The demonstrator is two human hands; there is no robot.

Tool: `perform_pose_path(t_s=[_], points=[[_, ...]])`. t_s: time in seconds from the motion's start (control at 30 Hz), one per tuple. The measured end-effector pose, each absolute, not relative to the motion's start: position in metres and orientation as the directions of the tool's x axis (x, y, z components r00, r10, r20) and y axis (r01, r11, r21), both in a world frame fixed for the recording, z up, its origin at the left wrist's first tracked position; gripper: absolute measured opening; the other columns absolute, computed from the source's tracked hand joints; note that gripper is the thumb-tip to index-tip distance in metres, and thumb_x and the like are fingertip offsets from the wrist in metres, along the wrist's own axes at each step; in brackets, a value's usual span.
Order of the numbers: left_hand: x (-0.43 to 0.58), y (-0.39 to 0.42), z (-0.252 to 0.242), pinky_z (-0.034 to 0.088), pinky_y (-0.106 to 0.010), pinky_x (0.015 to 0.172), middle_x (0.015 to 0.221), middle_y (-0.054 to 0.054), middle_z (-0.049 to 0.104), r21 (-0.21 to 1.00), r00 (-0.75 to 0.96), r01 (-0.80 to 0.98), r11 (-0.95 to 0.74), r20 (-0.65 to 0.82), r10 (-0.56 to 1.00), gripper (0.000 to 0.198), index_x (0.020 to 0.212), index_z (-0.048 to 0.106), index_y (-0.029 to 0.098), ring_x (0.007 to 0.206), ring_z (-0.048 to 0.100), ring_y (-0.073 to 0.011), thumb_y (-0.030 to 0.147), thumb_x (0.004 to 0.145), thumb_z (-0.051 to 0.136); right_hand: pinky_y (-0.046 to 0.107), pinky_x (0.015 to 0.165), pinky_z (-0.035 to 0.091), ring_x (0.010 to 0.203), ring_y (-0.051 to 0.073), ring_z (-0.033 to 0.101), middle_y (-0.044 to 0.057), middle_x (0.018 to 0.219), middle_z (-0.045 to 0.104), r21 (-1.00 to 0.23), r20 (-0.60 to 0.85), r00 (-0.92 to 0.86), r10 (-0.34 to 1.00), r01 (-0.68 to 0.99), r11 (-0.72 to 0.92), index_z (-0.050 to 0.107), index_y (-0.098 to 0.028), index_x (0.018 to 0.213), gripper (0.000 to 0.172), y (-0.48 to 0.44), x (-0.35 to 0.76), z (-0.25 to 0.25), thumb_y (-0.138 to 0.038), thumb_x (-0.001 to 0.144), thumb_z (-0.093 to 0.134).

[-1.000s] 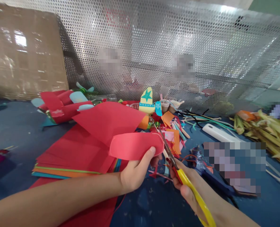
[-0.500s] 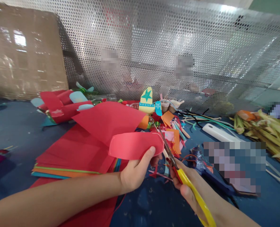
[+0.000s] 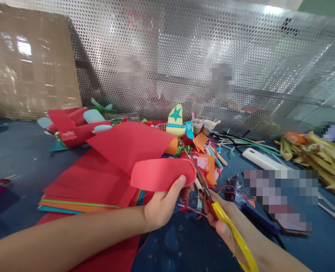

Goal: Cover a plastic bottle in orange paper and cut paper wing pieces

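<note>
My left hand [image 3: 164, 209] pinches a red paper piece [image 3: 159, 175] with rounded ends, thumb on top and the other fingers mostly hidden beneath. My right hand [image 3: 226, 217] is wrapped round the yellow handles of a pair of scissors [image 3: 217, 211]. Their narrow metal blades point up and away, right by the piece's right end. Whether the blades touch the paper I cannot tell. Behind and left of the piece lies a stack of coloured paper [image 3: 85, 181], red on top, with green, orange and blue edges showing.
Paper-covered bottles [image 3: 71, 128] lie at the back left, near a cardboard sheet [image 3: 31, 64]. Paper scraps [image 3: 208, 166] are strewn beyond the scissors. To the right are a blue glue gun [image 3: 241, 200], a white knife-like handle [image 3: 262, 158] and dried husks [image 3: 317, 160]. A perforated metal panel [image 3: 181, 49] stands behind.
</note>
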State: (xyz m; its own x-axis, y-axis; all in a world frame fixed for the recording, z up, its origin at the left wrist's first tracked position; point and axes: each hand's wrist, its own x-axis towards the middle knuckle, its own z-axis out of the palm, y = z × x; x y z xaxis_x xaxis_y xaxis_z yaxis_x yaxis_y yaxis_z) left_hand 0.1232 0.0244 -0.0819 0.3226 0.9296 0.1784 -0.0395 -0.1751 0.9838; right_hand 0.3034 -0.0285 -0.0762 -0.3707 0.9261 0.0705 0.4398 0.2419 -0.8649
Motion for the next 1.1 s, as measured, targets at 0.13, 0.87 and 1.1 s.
perform_pose_path(t_s=[0.13,0.87,1.1], points=[[0.1223,0.0241,-0.0822,0.044,-0.03,0.075,0.063,-0.001,0.051,0.985,0.321,-0.033,-0.171,0.172,0.931,0.041,0.064,0.05,0.02,0.065,0.05,-0.0169,0.051,0.088,0.037,0.024,0.045,0.028,0.055,0.012,0.029,-0.002,0.066,0.041,-0.859,0.076,-0.376,0.923,0.445,0.252,0.048,-0.02,0.086,0.066,-0.0291,0.3033,-0.0758,-0.083,0.077,0.03],[0.1242,0.024,-0.078,0.046,-0.03,0.074,0.06,0.0,0.049,0.977,0.324,-0.044,-0.207,0.21,0.923,0.041,0.063,0.049,0.021,0.063,0.049,-0.0168,0.048,0.09,0.035,0.026,0.047,0.024,0.055,0.012,0.027,-0.004,0.064,0.037,-0.879,0.067,-0.374,0.925,0.417,0.232,0.048,-0.019,0.085,0.068,-0.0289,0.2989,-0.0721,-0.084,0.076,0.03],[0.1223,0.025,-0.0842,0.043,-0.031,0.078,0.062,0.0,0.049,0.975,0.336,-0.042,-0.219,0.221,0.916,0.04,0.065,0.049,0.021,0.065,0.049,-0.0169,0.047,0.092,0.035,0.027,0.048,0.024,0.054,0.012,0.028,-0.004,0.063,0.038,-0.854,0.066,-0.376,0.924,0.457,0.247,0.044,-0.02,0.08,0.067,-0.0281,0.3002,-0.0742,-0.085,0.077,0.026]])
